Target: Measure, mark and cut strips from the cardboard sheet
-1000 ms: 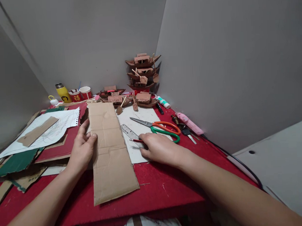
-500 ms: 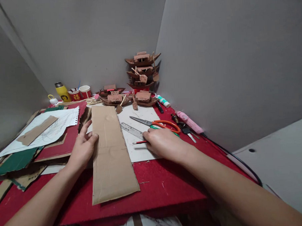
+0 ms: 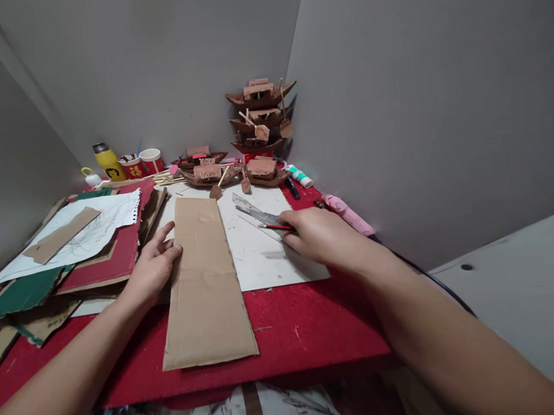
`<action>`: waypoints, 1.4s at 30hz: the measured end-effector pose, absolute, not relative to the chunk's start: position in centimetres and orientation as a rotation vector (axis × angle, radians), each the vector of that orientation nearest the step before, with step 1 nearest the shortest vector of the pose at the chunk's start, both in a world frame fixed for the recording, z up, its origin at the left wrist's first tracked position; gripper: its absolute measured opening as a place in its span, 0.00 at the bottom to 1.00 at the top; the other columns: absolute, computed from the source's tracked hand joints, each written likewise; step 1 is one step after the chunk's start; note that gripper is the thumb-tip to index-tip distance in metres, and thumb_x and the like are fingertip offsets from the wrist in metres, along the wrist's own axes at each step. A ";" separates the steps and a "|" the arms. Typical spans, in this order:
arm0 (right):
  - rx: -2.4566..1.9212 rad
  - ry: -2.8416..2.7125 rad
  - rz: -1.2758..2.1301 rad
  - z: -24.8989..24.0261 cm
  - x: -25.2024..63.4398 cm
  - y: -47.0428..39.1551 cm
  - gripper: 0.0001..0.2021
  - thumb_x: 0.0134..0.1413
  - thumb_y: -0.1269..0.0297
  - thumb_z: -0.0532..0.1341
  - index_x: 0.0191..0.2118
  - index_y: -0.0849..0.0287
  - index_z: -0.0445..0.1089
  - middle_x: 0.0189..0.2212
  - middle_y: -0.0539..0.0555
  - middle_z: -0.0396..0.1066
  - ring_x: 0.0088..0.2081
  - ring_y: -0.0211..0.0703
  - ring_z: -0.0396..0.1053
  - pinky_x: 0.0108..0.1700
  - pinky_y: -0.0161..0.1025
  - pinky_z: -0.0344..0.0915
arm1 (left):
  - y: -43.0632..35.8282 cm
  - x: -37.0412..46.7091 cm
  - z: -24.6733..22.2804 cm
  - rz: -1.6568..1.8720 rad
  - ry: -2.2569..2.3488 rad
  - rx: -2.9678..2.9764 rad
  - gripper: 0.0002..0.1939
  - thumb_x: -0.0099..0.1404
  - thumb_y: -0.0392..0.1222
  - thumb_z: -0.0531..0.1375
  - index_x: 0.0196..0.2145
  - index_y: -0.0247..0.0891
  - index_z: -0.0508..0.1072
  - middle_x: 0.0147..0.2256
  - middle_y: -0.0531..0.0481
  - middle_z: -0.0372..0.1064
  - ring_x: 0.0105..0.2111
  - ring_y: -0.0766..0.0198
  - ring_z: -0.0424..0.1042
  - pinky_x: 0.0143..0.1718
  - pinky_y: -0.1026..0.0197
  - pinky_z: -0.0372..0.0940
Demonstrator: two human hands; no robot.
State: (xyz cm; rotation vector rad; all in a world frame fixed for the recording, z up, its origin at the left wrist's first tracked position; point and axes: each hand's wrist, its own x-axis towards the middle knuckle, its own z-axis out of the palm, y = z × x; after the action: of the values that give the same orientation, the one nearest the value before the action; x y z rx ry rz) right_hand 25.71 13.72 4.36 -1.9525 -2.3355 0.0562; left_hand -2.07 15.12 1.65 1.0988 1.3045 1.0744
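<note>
A long brown cardboard piece (image 3: 207,284) lies lengthwise before me, over a white sheet (image 3: 270,266) and the red tabletop. At its left edge is my left hand (image 3: 157,258), thumb on the edge and index finger stretched forward; the fingertips behind the edge are partly hidden. Over the white sheet, my right hand (image 3: 312,233) is closed around a red-and-black pencil (image 3: 275,227) and a metal ruler (image 3: 252,207), both pointing left. Scissors are largely hidden by the ruler and this hand, so I cannot tell whether it touches them.
Cardboard scraps and a scribbled paper (image 3: 83,231) are piled on the left. Model boats (image 3: 260,98) stand stacked at the back, near paper cups (image 3: 151,161) and a yellow bottle (image 3: 107,163). A pink corded tool (image 3: 348,213) lies by the right wall.
My right hand has lifted the ruler and pencil and moved forward and right, covering the orange scissor handles. The cardboard has turned slightly, while my left hand stays at its edge.
</note>
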 end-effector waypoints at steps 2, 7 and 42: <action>-1.836 -2.233 0.171 4.6 25.8 13.6 0.05 0.51 0.71 0.56 0.30 0.59 0.70 0.25 0.54 0.72 0.26 0.43 0.66 0.28 0.36 0.53 | 15.0 -1.8 1.6 1.036 1.294 1.079 0.38 0.56 0.34 0.60 0.64 0.38 0.58 0.38 0.46 0.77 0.32 0.61 0.76 0.35 0.62 0.67; -1.580 -2.072 0.307 4.3 25.5 13.5 0.05 0.50 0.69 0.55 0.25 0.57 0.61 0.22 0.49 0.63 0.25 0.38 0.58 0.28 0.34 0.52 | 14.4 -1.2 1.5 0.934 1.274 1.092 0.38 0.54 0.37 0.63 0.62 0.36 0.62 0.35 0.47 0.77 0.32 0.61 0.74 0.35 0.62 0.66; -1.485 -2.027 0.337 2.9 23.7 13.8 0.25 0.52 0.62 0.61 0.57 0.60 0.61 0.35 0.57 0.74 0.32 0.48 0.71 0.35 0.41 0.63 | 14.6 -3.0 -0.1 0.674 1.117 1.360 0.35 0.57 0.54 0.66 0.56 0.34 0.63 0.21 0.62 0.57 0.20 0.71 0.56 0.22 0.66 0.52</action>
State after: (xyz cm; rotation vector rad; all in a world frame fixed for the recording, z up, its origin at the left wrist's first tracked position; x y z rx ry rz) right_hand 23.69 13.79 2.92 -1.4849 -2.0272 0.3369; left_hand -3.02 14.57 -0.12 1.3596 1.1171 0.6743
